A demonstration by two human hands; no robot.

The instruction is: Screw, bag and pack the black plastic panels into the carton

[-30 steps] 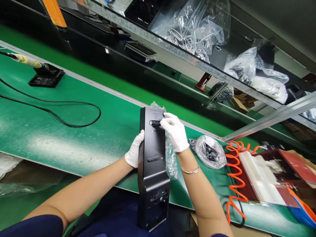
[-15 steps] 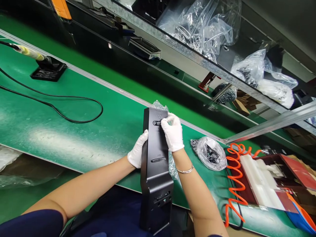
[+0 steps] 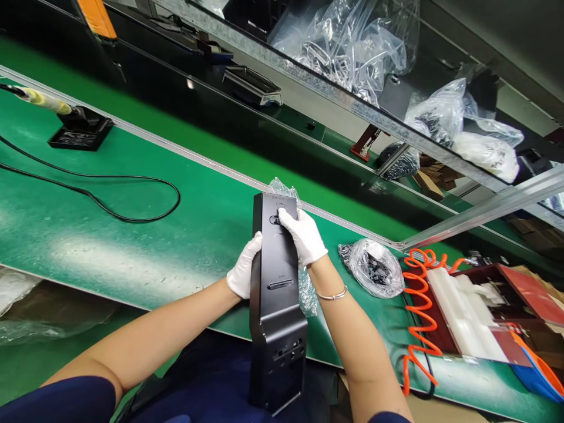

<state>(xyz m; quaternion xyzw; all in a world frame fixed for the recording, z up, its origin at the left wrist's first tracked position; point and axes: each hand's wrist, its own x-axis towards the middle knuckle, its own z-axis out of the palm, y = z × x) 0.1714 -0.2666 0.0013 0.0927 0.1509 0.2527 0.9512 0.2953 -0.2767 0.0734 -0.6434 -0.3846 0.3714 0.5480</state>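
A long black housing point(image 3: 278, 258) with a step in its lower half stands tilted in front of my body, its bottom end near my lap. My left hand point(image 3: 244, 267), in a white glove, is closed on its left edge. My gloved right hand point(image 3: 305, 236) grips the upper right edge, thumb pressed on the face beside an oval slot point(image 3: 274, 220) under a triangular warning mark. Further down is a narrow slot point(image 3: 281, 285), and small holes lie below the step. The fingers behind the housing are hidden. Clear plastic wrap point(image 3: 308, 296) shows behind it.
On the green bench point(image 3: 211, 235), a soldering iron point(image 3: 46, 101) rests in its stand at left, its black cable looped. To the right are a bag of small black parts point(image 3: 376, 270), a coiled orange hose point(image 3: 420, 317) and a red box point(image 3: 445, 329). A shelf point(image 3: 352, 106) overhangs the back.
My right thumb has moved left and up from the housing's edge, from a pinch by the oval slot to pressing over it. My left hand keeps its hold. The view has shifted slightly.
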